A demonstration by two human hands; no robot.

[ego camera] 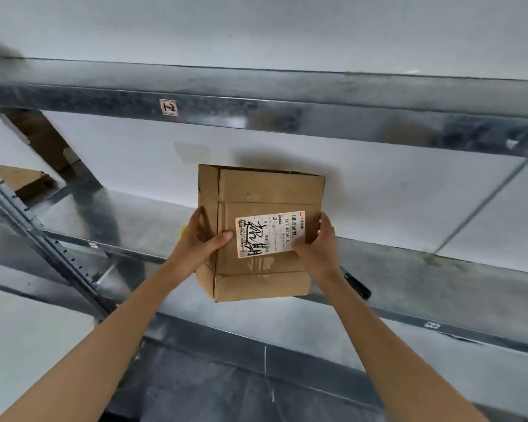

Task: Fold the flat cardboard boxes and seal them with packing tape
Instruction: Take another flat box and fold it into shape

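Note:
A folded brown cardboard box [265, 190] with a white shipping label [270, 234] on its top is at the metal shelf [409, 269], in the middle of the view. My left hand [200, 239] grips its left side, thumb lying on the top face. My right hand [316, 242] grips the right side, thumb on the label's edge. The near end of the box sticks out past the shelf's front edge. I cannot tell whether it rests on the shelf or is held just above it. No tape roll is in sight.
A black marker [357, 284] lies on the shelf just right of my right wrist. Something yellow [184, 231] peeks out behind my left hand. Flat cardboard pieces [22, 178] lie at the far left. An upper shelf beam [256, 111] runs overhead; a slotted upright [43, 245] stands left.

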